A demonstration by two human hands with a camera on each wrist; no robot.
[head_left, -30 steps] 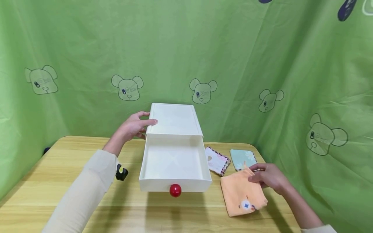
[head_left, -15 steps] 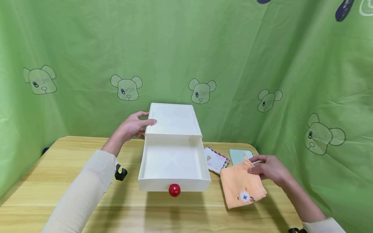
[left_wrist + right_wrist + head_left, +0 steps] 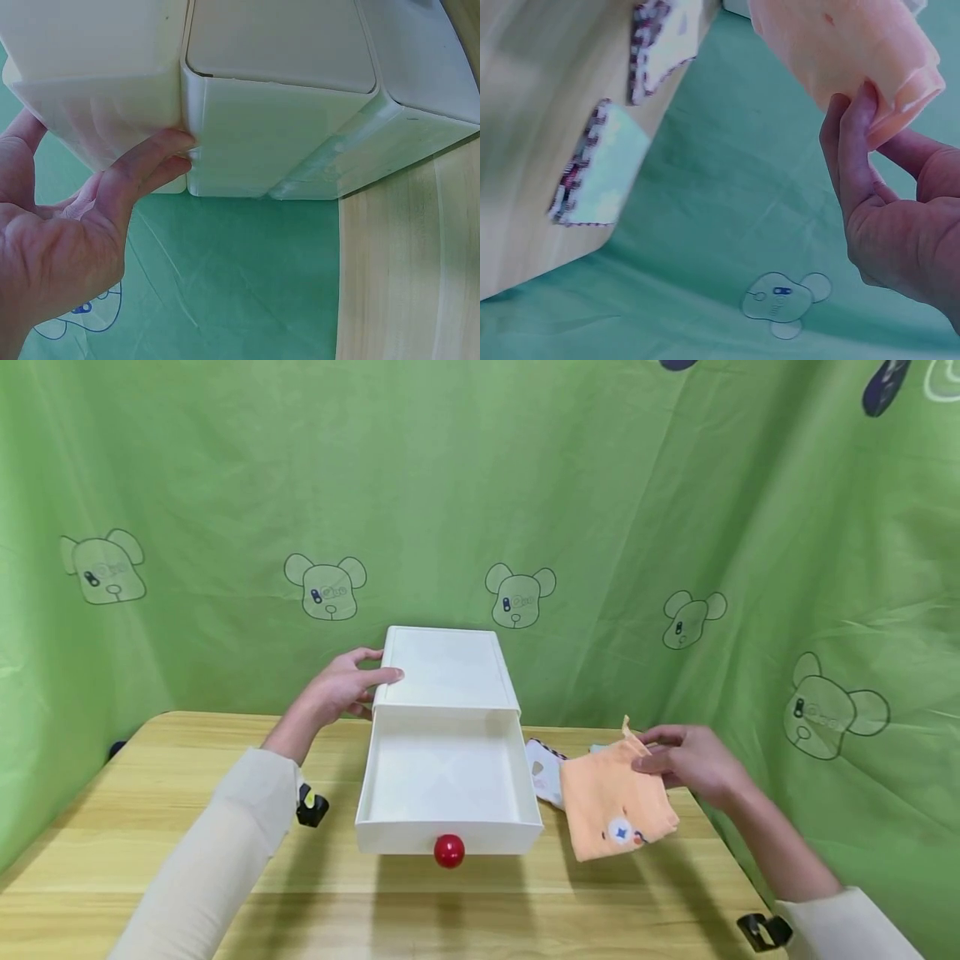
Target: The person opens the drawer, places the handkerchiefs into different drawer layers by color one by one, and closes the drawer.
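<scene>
A white plastic drawer cabinet (image 3: 448,668) stands mid-view in the head view. Its top drawer (image 3: 448,837), with a red ball knob (image 3: 449,851), is pulled out and bare inside. My left hand (image 3: 347,683) holds the cabinet's left edge, thumb on the top panel, other fingers against the side; in the left wrist view its fingertips (image 3: 180,141) meet the seam between two units. To the right of the drawer, my right hand (image 3: 692,762) pinches a folded orange towel (image 3: 611,797) by its upper right corner. The towel hangs above the table, embroidered face showing.
Two folded small towels lie on the wooden table (image 3: 225,852): a white one (image 3: 546,772) and a mint one (image 3: 609,169), largely covered by the orange towel in the head view. Green curtain (image 3: 427,485) encloses the back and sides.
The orange towel has risen from near the tabletop in my right hand, now overlapping more of the two towels behind it. My left hand and the drawer stay put.
</scene>
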